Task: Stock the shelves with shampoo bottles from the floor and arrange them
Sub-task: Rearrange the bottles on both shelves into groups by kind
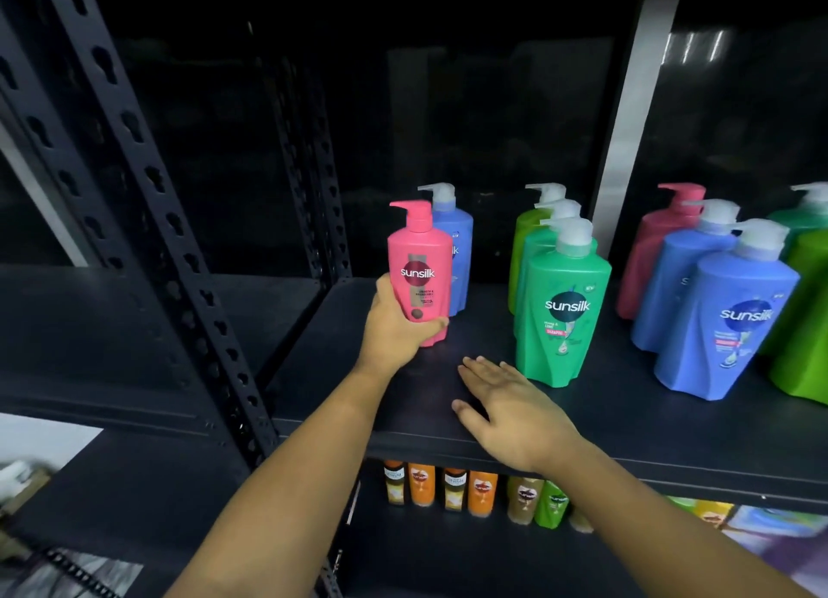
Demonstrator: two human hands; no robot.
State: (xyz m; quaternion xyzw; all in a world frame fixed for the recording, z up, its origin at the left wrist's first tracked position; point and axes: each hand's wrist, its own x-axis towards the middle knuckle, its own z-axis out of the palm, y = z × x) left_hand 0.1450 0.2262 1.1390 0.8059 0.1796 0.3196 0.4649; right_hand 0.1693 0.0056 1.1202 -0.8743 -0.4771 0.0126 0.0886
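My left hand [396, 324] grips the lower part of a pink Sunsilk pump bottle [419, 266], upright at the left end of the dark shelf [627, 436]. Right behind it stands a blue pump bottle [458, 257]. My right hand [506, 407] is flat, fingers straight, over the shelf's front part, just left of a green Sunsilk bottle [562, 315]. That green bottle heads a row with two more green bottles behind it.
Further right stand a pink bottle [649, 248], two blue bottles [721, 328] and green ones at the frame edge. Small orange, brown and green bottles [470, 492] line the shelf below. A perforated black upright [179, 257] rises on the left.
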